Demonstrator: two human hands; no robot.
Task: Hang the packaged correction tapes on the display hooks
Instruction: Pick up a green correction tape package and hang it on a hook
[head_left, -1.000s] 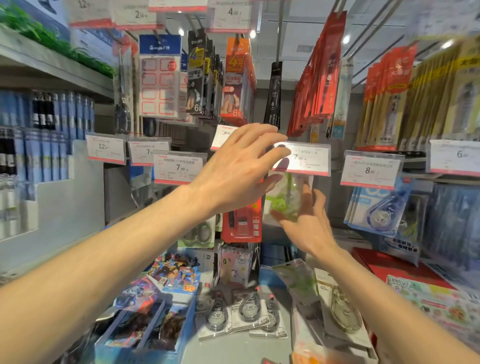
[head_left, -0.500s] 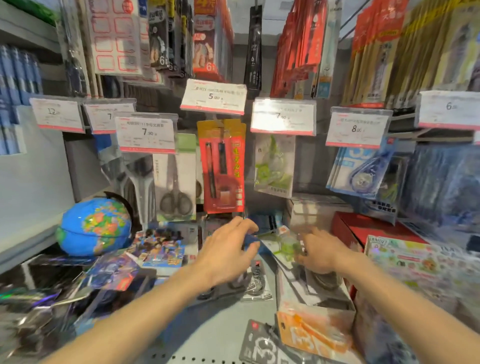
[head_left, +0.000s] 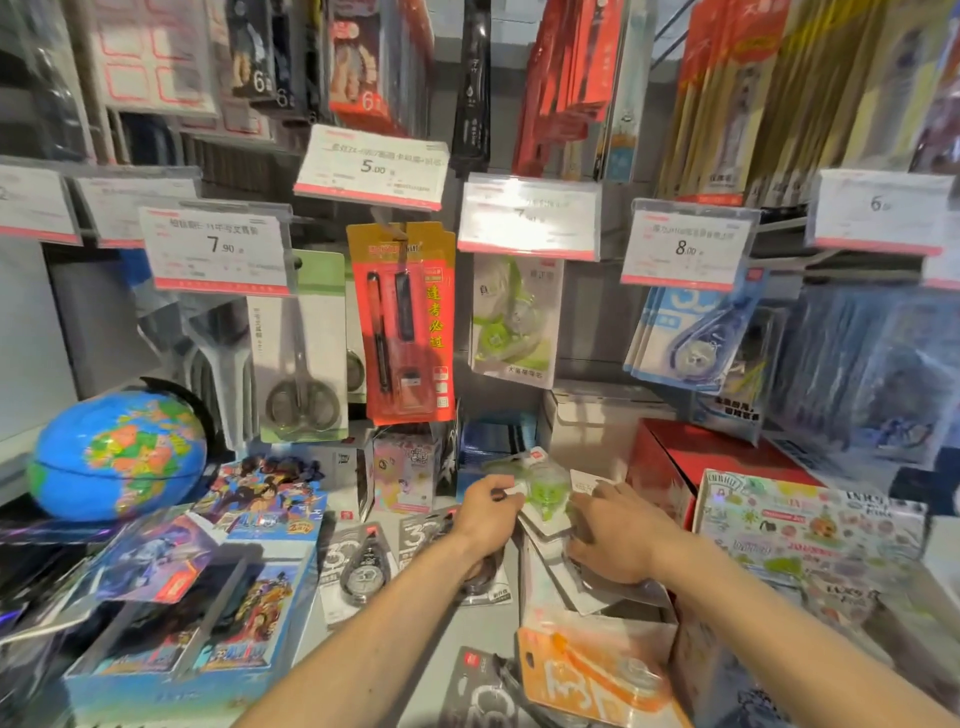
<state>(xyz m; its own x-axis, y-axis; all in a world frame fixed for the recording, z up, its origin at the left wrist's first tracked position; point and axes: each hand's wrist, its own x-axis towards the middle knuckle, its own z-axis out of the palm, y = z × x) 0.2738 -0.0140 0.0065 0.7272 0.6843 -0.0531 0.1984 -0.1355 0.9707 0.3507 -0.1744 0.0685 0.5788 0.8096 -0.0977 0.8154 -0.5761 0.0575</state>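
Note:
A green packaged correction tape (head_left: 544, 492) lies on top of a stack of packs in an open carton (head_left: 597, 618) on the shelf. My left hand (head_left: 488, 512) pinches its left edge. My right hand (head_left: 613, 535) rests on the stack, fingers touching the pack's right side. Another green correction tape pack (head_left: 514, 319) hangs on a display hook under a price tag (head_left: 529, 218). Blue correction tape packs (head_left: 691, 338) hang to the right under the 8.00 tag. Black-and-white tape packs (head_left: 358, 564) lie flat on the shelf by my left forearm.
Scissors (head_left: 301, 358) and a red pen pack (head_left: 402, 322) hang to the left. A globe (head_left: 117, 457) and comic boxes (head_left: 260, 499) fill the left shelf. A red box (head_left: 701, 457) and a sticker box (head_left: 810, 525) stand right. An orange pack (head_left: 597, 675) lies near me.
Both hands came down from the hook, where a green pack now hangs, to the carton on the shelf. They now meet on a green pack at the top of the stack.

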